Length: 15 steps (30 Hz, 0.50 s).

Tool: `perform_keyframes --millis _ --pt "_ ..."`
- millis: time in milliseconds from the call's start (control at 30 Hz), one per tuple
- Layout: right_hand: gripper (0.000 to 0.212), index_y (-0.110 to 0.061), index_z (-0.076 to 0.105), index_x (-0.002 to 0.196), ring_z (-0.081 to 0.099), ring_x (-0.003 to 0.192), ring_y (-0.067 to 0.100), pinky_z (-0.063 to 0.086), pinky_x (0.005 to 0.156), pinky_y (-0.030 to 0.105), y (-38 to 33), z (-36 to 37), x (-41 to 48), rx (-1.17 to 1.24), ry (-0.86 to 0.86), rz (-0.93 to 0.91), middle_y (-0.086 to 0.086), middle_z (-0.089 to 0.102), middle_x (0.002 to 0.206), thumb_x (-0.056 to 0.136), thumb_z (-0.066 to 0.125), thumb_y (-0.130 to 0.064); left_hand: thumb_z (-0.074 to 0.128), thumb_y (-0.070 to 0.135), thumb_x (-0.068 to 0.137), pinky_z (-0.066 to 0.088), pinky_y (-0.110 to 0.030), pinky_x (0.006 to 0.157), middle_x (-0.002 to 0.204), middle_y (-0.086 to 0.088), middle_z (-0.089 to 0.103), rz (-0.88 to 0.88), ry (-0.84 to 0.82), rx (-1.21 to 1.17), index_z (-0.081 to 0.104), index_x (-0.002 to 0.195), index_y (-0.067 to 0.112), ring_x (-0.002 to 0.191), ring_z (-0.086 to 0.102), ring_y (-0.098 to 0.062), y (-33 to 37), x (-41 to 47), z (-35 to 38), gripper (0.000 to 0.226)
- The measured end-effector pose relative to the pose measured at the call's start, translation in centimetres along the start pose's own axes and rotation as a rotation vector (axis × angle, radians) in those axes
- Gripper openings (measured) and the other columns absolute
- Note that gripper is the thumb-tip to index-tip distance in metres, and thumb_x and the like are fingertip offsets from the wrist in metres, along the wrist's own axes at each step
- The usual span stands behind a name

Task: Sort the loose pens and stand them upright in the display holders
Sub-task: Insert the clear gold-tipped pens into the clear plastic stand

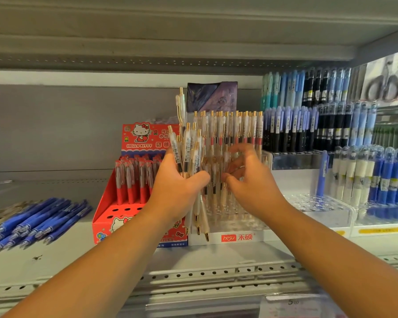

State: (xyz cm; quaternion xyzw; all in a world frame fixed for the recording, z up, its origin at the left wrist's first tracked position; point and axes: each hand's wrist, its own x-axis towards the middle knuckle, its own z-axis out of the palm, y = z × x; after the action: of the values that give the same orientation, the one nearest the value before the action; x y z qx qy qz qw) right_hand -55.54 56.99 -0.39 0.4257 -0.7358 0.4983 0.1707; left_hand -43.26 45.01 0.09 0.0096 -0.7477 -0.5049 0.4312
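Observation:
My left hand (178,189) grips a bunch of white pens with gold clips (189,148), held upright in front of a clear display holder (237,235) with a red label. Several matching pens stand in the holder's back rows. My right hand (248,177) hovers just right of the bunch, fingers loosely curled around nothing, in front of the standing pens; it is blurred. Loose blue pens (44,219) lie in a pile on the shelf at the left.
A red cartoon-cat pen box (133,203) stands left of the clear holder. More clear holders with blue, black and white pens (365,171) fill the right side. A packet of scissors (384,81) hangs at the upper right. The shelf above (170,53) overhangs closely.

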Motion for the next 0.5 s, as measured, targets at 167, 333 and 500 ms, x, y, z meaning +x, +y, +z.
perform_keyframes --millis 167,333,500 --pt "0.047 -0.032 0.048 0.121 0.059 0.083 0.003 0.054 0.077 0.024 -0.02 0.23 -0.28 -0.133 -0.012 0.002 -0.014 0.061 0.094 0.085 0.076 -0.020 0.067 0.025 0.069 0.046 -0.022 0.076 0.096 0.027 0.068 -0.019 0.011 -0.018 0.055 0.108 0.037 0.090 0.064 0.008 0.02 -0.02 -0.07 0.042" --pt "0.045 -0.027 0.051 0.122 0.055 0.085 0.002 0.052 0.081 0.024 0.15 0.14 -0.20 -0.164 -0.002 0.006 -0.012 0.056 0.101 0.085 0.076 -0.023 0.067 0.026 0.070 0.045 -0.022 0.076 0.096 0.028 0.067 -0.035 0.017 -0.039 0.055 0.106 0.039 0.089 0.063 0.010 -0.05 -0.04 -0.15 0.040" --pt "0.043 -0.025 0.048 0.126 0.056 0.079 0.004 0.054 0.079 0.028 0.16 0.26 -0.32 -0.166 -0.029 0.035 -0.014 0.056 0.097 0.089 0.071 -0.024 0.068 0.025 0.072 0.047 -0.023 0.077 0.097 0.025 0.069 -0.039 0.018 -0.059 0.056 0.108 0.037 0.090 0.065 0.006 -0.22 -0.03 -0.24 0.040"
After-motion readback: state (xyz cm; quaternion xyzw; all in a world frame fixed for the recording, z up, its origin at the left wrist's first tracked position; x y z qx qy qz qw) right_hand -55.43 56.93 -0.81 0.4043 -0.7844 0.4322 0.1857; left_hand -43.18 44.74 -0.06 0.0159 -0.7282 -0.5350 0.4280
